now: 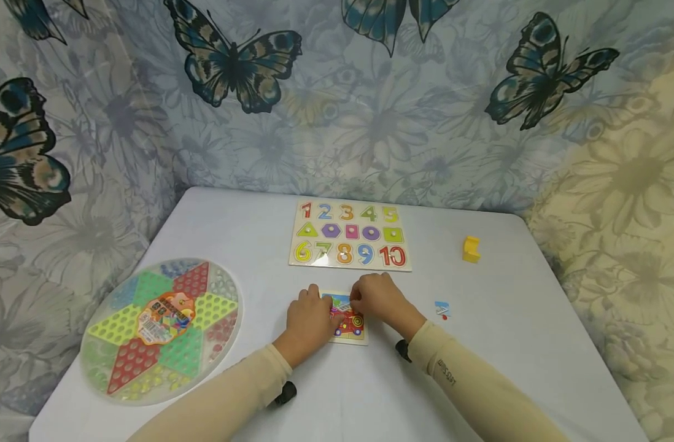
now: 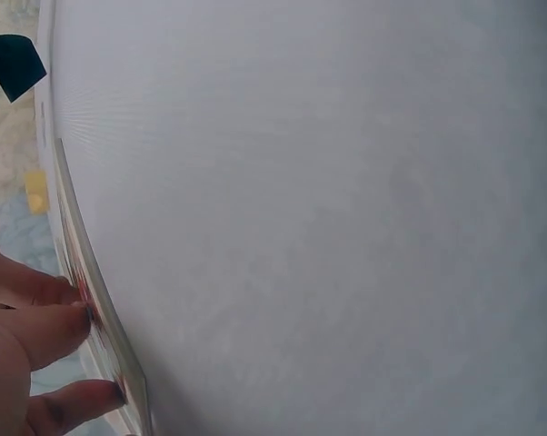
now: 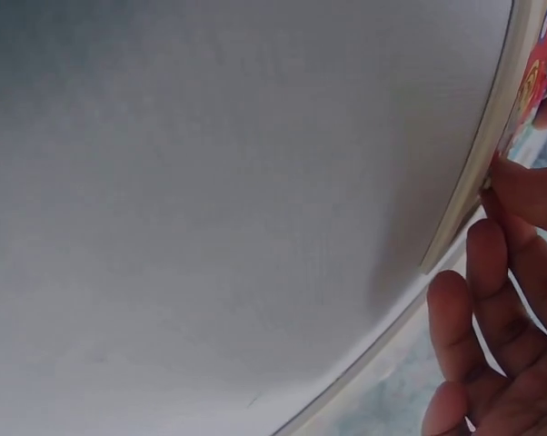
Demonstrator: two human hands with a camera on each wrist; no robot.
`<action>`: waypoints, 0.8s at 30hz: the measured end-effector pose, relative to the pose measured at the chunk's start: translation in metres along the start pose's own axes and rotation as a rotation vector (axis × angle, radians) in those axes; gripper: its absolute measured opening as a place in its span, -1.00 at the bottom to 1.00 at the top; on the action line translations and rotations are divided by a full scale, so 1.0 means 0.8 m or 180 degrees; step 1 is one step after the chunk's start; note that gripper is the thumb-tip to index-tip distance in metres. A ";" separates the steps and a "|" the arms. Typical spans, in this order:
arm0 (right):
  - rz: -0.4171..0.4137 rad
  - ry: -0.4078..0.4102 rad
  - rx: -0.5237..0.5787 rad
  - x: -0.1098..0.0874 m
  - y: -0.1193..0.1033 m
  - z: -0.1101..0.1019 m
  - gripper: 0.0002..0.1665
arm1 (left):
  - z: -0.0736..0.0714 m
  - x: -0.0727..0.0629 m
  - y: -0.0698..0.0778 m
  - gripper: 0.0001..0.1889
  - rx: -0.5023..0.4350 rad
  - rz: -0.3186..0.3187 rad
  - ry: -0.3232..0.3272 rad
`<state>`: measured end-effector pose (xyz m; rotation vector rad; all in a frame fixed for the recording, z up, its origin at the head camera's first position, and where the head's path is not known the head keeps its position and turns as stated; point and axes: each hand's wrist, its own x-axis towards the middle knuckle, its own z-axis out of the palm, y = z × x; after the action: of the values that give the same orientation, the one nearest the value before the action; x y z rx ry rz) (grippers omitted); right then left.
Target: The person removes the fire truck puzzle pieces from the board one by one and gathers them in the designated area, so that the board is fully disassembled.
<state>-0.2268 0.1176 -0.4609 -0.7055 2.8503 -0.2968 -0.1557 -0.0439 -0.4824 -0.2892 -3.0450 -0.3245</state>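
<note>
A small jigsaw puzzle (image 1: 350, 328) with a red vehicle in its picture lies near the table's middle, in a pale frame. My left hand (image 1: 309, 316) holds its left side, thumb over the picture; in the left wrist view the fingertips (image 2: 74, 318) rest on its face. My right hand (image 1: 383, 301) is at the upper right corner. There its thumb and forefinger pinch a puzzle piece, mostly hidden by the fingers, while the other fingers (image 3: 451, 300) are bent loosely below. To the right, a loose blue-and-white puzzle piece (image 1: 442, 310) lies on the table.
Behind the puzzle lies a board of numbers and shapes (image 1: 350, 235). A round Chinese checkers board (image 1: 160, 331) in clear wrapping covers the left side of the white table (image 1: 514, 368). A small yellow block-like object (image 1: 471, 249) stands at the back right. Butterfly-print cloth hangs behind.
</note>
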 end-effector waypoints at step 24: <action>0.0149 0.0248 0.0193 -0.055 0.092 -0.036 -0.87 | -0.005 0.003 -0.005 -0.55 -0.0122 0.0036 -0.0071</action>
<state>-0.2275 0.2067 -0.4450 -0.6281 2.9124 -0.4105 -0.1588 -0.0479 -0.4793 -0.3142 -3.0606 -0.3819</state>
